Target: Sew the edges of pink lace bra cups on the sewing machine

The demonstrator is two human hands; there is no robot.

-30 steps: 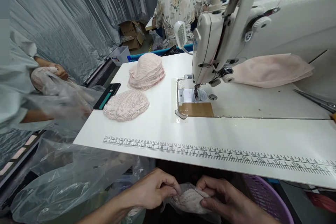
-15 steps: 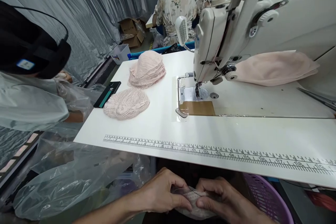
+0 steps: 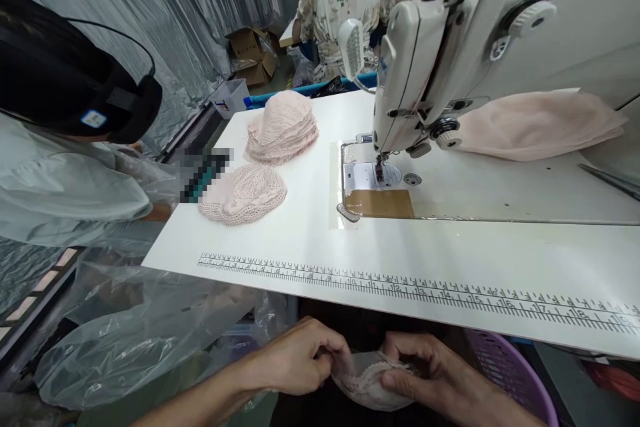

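Below the table's front edge, a pale pink lace fabric piece (image 3: pixel 370 383) is between my two hands, curved like a cup. My right hand (image 3: pixel 425 373) pinches its right side, thumb on top. My left hand (image 3: pixel 305 360) is closed at its left side, with the index finger bent over the sheer edge. On the table lie a stack of similar pink lace pieces (image 3: pixel 283 127) and a lower lace pile (image 3: pixel 245 195). The sewing machine (image 3: pixel 400 87) stands beyond my hands, its needle area over the metal plate with no fabric under it.
Pink cloth (image 3: pixel 540 125) lies behind the machine head, near dark scissors-like metal blades (image 3: pixel 607 181). A printed ruler (image 3: pixel 350 280) runs along the table's front. A purple basket (image 3: pixel 515 380) sits below right, plastic bags (image 3: pixel 150 333) below left. A person in a black cap (image 3: pixel 70 73) leans in at left.
My left fingers have shifted and curled at the lace piece's left side, and more of the piece shows. The capped person has moved rightward in view. The camera view has shifted slightly.
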